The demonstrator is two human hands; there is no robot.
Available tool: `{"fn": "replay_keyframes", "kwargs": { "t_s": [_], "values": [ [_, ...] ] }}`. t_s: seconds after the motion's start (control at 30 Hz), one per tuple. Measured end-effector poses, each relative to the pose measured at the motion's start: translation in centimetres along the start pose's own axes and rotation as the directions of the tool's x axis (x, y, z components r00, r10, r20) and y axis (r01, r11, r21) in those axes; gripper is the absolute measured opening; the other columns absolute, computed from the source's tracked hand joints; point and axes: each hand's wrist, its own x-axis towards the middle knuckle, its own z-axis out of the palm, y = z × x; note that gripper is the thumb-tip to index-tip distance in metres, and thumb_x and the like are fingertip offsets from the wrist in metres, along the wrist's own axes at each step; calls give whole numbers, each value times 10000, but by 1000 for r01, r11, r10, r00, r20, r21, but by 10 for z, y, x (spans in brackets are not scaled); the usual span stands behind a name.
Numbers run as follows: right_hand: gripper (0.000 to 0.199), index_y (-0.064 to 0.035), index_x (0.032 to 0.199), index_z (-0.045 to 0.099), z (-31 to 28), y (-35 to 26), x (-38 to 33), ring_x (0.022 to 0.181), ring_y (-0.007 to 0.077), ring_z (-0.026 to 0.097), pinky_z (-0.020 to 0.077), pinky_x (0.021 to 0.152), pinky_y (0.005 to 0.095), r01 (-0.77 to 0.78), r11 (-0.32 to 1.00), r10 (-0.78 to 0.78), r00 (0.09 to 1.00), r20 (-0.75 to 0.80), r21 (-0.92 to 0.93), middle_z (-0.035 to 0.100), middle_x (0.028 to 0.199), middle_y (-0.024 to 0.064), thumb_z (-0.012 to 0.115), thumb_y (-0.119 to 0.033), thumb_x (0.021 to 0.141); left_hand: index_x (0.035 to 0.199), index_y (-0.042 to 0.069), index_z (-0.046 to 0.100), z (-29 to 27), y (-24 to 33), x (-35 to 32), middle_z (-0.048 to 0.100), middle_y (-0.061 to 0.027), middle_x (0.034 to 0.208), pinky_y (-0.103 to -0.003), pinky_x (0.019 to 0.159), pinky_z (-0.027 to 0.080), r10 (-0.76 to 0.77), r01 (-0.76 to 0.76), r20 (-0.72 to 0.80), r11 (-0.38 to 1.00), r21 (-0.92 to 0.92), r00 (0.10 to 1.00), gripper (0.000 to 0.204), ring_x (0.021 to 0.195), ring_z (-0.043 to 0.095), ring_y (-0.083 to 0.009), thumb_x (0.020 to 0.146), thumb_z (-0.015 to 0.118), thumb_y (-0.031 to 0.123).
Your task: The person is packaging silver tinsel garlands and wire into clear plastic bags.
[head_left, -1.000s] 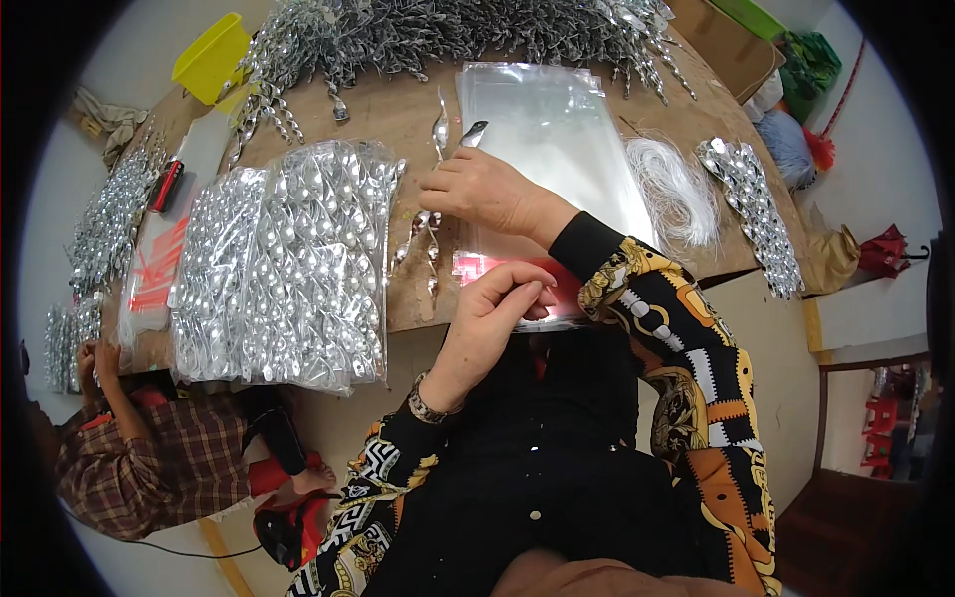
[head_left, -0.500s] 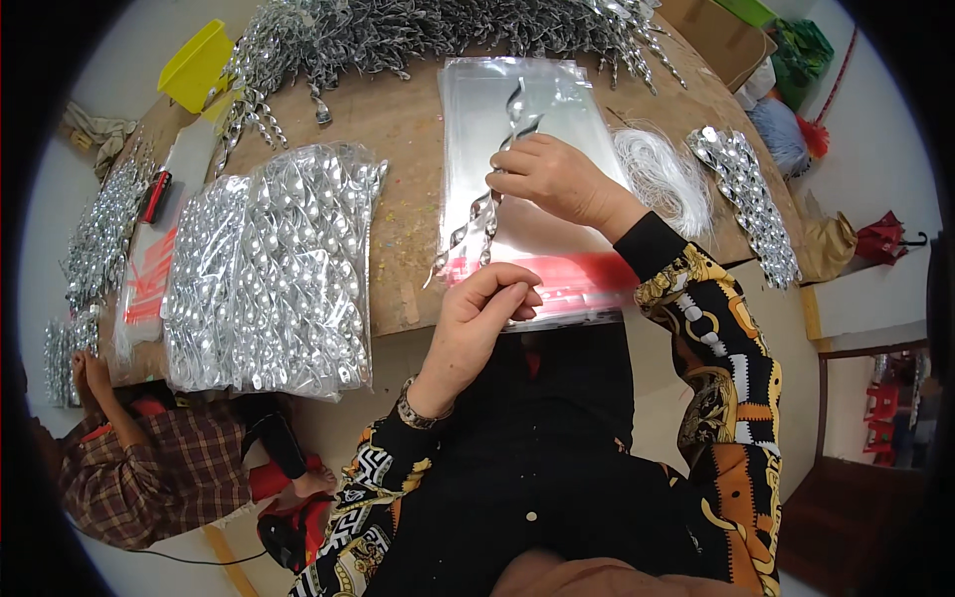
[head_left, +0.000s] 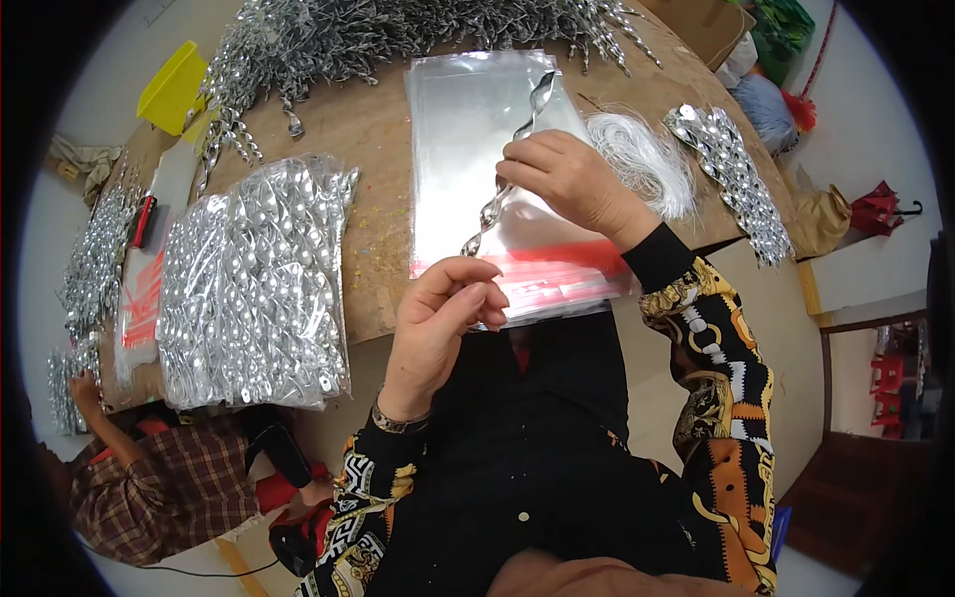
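Pinched in my right hand (head_left: 569,184) is a shiny silver spiral strip (head_left: 490,213). It slants above a stack of clear plastic bags (head_left: 453,119) whose near ends carry a red-pink band. The strip's upper tip points away from me, and its lower end comes close to the index finger of my left hand (head_left: 438,313). That hand's fingers are curled in, with the thumb near the index finger; whatever lies between them is hidden. To the left, a large clear bag packed with silver spirals (head_left: 264,284) lies at the table edge.
Silver spirals (head_left: 398,40) are heaped along the table's far side. A coil of white string (head_left: 642,164) and a bundle of spirals (head_left: 731,179) lie on the right. Far left are a yellow bin (head_left: 171,88), a red-black tool (head_left: 145,221) and a co-worker in a checked shirt (head_left: 169,478).
Two spiral strands that stood apart in my right hand now look like a single line. My left hand has come up to the strip's lower end. The view has shifted slightly.
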Motion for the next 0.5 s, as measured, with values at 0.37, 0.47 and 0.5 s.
{"fn": "replay_keyframes", "kwargs": {
  "t_s": [0.37,0.47,0.5],
  "values": [
    [239,-38,932,639,-37,-3,-42,833,264,638,518,718,344,-193,981,188,960,-208,-4,641,955,91,640,16,699,1087,-21,586,11,-5,5,630,-76,962,-238,744,511,92,-75,-71,975,208,993,190,849,614,-122,949,486,64],
    [229,-38,924,640,-33,-12,-49,848,261,637,522,727,339,-204,979,201,967,-154,-4,638,960,96,635,6,699,1089,-20,583,14,-10,15,603,-82,1004,-235,741,502,202,-155,-75,900,408,977,190,878,595,-125,931,502,47],
    [222,-38,919,643,-31,-15,-50,868,263,634,524,736,339,-201,980,200,972,-126,1,634,969,94,631,-3,700,1089,-19,581,15,-10,19,588,-91,1023,-240,737,495,303,-238,-33,805,543,952,193,892,586,-135,917,513,36]
  ]
}}
